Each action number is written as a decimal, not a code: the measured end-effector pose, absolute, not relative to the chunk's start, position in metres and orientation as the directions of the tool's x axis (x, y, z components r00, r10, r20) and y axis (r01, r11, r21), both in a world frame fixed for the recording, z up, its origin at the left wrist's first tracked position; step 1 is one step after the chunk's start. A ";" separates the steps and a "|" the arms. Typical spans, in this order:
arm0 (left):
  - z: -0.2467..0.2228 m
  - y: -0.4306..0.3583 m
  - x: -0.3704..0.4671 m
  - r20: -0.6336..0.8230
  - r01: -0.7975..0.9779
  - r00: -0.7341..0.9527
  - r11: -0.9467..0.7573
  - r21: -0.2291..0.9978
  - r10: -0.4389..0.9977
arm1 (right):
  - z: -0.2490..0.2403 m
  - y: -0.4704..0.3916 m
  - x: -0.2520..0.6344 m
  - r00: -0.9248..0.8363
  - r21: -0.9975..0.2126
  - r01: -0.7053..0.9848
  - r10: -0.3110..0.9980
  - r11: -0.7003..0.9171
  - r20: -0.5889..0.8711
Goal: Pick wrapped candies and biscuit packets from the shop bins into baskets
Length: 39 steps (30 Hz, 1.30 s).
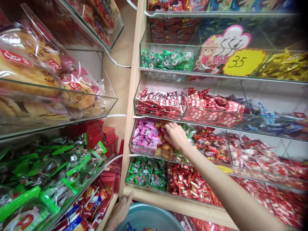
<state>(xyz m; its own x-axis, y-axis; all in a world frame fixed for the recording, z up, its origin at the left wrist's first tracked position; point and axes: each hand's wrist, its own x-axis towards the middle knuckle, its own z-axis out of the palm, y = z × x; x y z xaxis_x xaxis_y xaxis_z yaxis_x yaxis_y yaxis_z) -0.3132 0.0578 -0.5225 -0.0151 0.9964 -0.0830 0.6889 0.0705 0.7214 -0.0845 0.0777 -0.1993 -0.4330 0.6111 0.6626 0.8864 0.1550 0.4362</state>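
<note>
My right hand [175, 135] reaches into a clear shelf bin, over amber-wrapped candies [166, 147] and beside pink-purple wrapped candies [146, 134]. Its fingers are curled together and point down; whatever lies between the fingertips is hidden. Low in the view, my left hand [121, 208] is beside the rim of a teal basin [154, 210], close to the wooden shelf corner. The thumb is stretched up, apart from the rest of that hand, and its other fingers show only in part. A few wrapped pieces are partly visible inside the basin.
Green-wrapped candies [147, 173] and red-wrapped candies [190, 181] fill bins below. A clear shelf front [156, 113] crosses above my right hand. A wooden upright [131, 96] divides the shelves. Bagged pastries [26, 64] and green packets [55, 160] crowd the left.
</note>
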 end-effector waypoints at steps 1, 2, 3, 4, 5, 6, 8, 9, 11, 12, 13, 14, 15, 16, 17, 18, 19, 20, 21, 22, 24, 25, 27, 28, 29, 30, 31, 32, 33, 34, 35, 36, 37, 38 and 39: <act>-0.523 0.058 -0.313 -0.080 0.682 -0.005 0.062 0.728 0.997 | -0.197 0.073 -0.086 -0.447 0.446 0.881 0.591 0.160 0.672; -0.523 0.058 -0.312 -0.072 0.677 0.004 0.050 0.734 0.997 | -0.196 0.069 -0.089 -0.466 0.457 0.873 0.569 0.171 0.677; -0.522 0.058 -0.312 -0.062 0.674 0.005 0.042 0.737 0.998 | -0.194 0.066 -0.092 -0.486 0.468 0.864 0.548 0.185 0.680; -0.521 0.057 -0.313 -0.058 0.676 0.000 0.043 0.735 0.998 | -0.193 0.065 -0.097 -0.506 0.478 0.855 0.529 0.202 0.681; -0.520 0.056 -0.313 -0.057 0.682 -0.005 0.045 0.730 0.998 | -0.192 0.065 -0.102 -0.522 0.485 0.847 0.512 0.218 0.682; -0.518 0.055 -0.313 -0.058 0.689 -0.011 0.050 0.723 0.998 | -0.191 0.066 -0.108 -0.535 0.488 0.840 0.498 0.235 0.682; -0.514 0.052 -0.314 -0.066 0.705 -0.017 0.059 0.706 0.998 | -0.191 0.073 -0.120 -0.538 0.478 0.841 0.483 0.254 0.690; -0.513 0.051 -0.314 -0.068 0.713 -0.021 0.063 0.699 0.997 | -0.192 0.078 -0.126 -0.528 0.466 0.848 0.481 0.254 0.700; -0.510 0.049 -0.313 -0.073 0.722 -0.033 0.074 0.688 0.997 | -0.195 0.087 -0.138 -0.502 0.441 0.864 0.481 0.243 0.719; -0.509 0.049 -0.313 -0.074 0.723 -0.040 0.080 0.687 0.996 | -0.197 0.092 -0.143 -0.489 0.431 0.871 0.480 0.235 0.728; -0.508 0.049 -0.312 -0.076 0.723 -0.042 0.083 0.686 0.996 | -0.199 0.095 -0.148 -0.479 0.422 0.877 0.479 0.228 0.736; -0.508 0.049 -0.312 -0.074 0.723 -0.045 0.084 0.686 0.996 | -0.201 0.099 -0.153 -0.468 0.413 0.883 0.479 0.222 0.743; -0.508 0.049 -0.312 -0.069 0.721 -0.048 0.083 0.688 0.996 | -0.202 0.102 -0.157 -0.457 0.404 0.889 0.478 0.216 0.750; -0.507 0.049 -0.312 -0.068 0.718 -0.050 0.083 0.691 0.996 | -0.203 0.104 -0.162 -0.442 0.391 0.896 0.480 0.209 0.758; -0.507 0.048 -0.312 -0.068 0.717 -0.055 0.086 0.692 0.996 | -0.203 0.106 -0.166 -0.427 0.378 0.904 0.485 0.200 0.763; -0.507 0.048 -0.312 -0.067 0.716 -0.059 0.089 0.692 0.996 | -0.203 0.109 -0.170 -0.409 0.364 0.912 0.495 0.190 0.766; -0.506 0.048 -0.312 -0.069 0.717 -0.061 0.091 0.691 0.996 | -0.203 0.111 -0.174 -0.392 0.350 0.919 0.507 0.181 0.768; -0.505 0.047 -0.313 -0.070 0.720 -0.059 0.092 0.688 0.996 | -0.202 0.113 -0.177 -0.371 0.331 0.928 0.521 0.173 0.769; -0.504 0.047 -0.313 -0.074 0.722 -0.055 0.091 0.685 0.996 | -0.201 0.116 -0.181 -0.348 0.307 0.937 0.537 0.167 0.768; -0.504 0.046 -0.313 -0.077 0.725 -0.051 0.090 0.683 0.996 | -0.200 0.118 -0.184 -0.321 0.277 0.947 0.557 0.164 0.766; -0.504 0.047 -0.314 -0.086 0.725 -0.045 0.091 0.683 0.995 | -0.198 0.121 -0.189 -0.274 0.208 0.962 0.604 0.178 0.749; -0.505 0.048 -0.314 -0.092 0.724 -0.046 0.096 0.683 0.995 | -0.197 0.120 -0.190 -0.263 0.177 0.964 0.621 0.197 0.739; -0.508 0.050 -0.314 -0.094 0.723 -0.042 0.095 0.684 0.995 | -0.195 0.117 -0.188 -0.270 0.140 0.958 0.621 0.250 0.736; -0.511 0.052 -0.314 -0.091 0.727 -0.041 0.093 0.680 0.995 | -0.194 0.113 -0.184 -0.282 0.134 0.951 0.610 0.277 0.740; -0.513 0.053 -0.314 -0.086 0.732 -0.042 0.089 0.676 0.995 | -0.192 0.109 -0.178 -0.297 0.136 0.945 0.601 0.299 0.742; -0.515 0.055 -0.314 -0.077 0.736 -0.042 0.083 0.672 0.996 | -0.191 0.105 -0.171 -0.312 0.142 0.939 0.600 0.314 0.737; -0.516 0.056 -0.314 -0.070 0.740 -0.045 0.080 0.668 0.997 | -0.189 0.100 -0.162 -0.325 0.147 0.934 0.608 0.325 0.725; -0.517 0.056 -0.314 -0.068 0.742 -0.048 0.081 0.665 0.997 | -0.187 0.096 -0.152 -0.337 0.151 0.931 0.622 0.333 0.707; -0.518 0.057 -0.314 -0.069 0.742 -0.048 0.082 0.665 0.996 | -0.185 0.093 -0.141 -0.349 0.155 0.927 0.638 0.341 0.687; -0.518 0.057 -0.314 -0.073 0.741 -0.045 0.082 0.667 0.996 | -0.184 0.090 -0.130 -0.363 0.159 0.922 0.651 0.352 0.667; -0.518 0.057 -0.314 -0.074 0.739 -0.041 0.079 0.669 0.996 | -0.182 0.087 -0.119 -0.381 0.164 0.916 0.662 0.367 0.646; -0.518 0.057 -0.314 -0.075 0.738 -0.036 0.077 0.670 0.997 | -0.181 0.084 -0.109 -0.399 0.170 0.909 0.675 0.381 0.621; -0.517 0.057 -0.314 -0.074 0.736 -0.031 0.073 0.673 0.997 | -0.180 0.082 -0.099 -0.420 0.180 0.901 0.691 0.394 0.588; -0.517 0.056 -0.314 -0.071 0.734 -0.029 0.069 0.676 0.997 | -0.180 0.079 -0.091 -0.441 0.189 0.893 0.711 0.408 0.547; -0.517 0.056 -0.314 -0.070 0.733 -0.028 0.068 0.677 0.997 | -0.181 0.077 -0.086 -0.459 0.197 0.886 0.734 0.420 0.500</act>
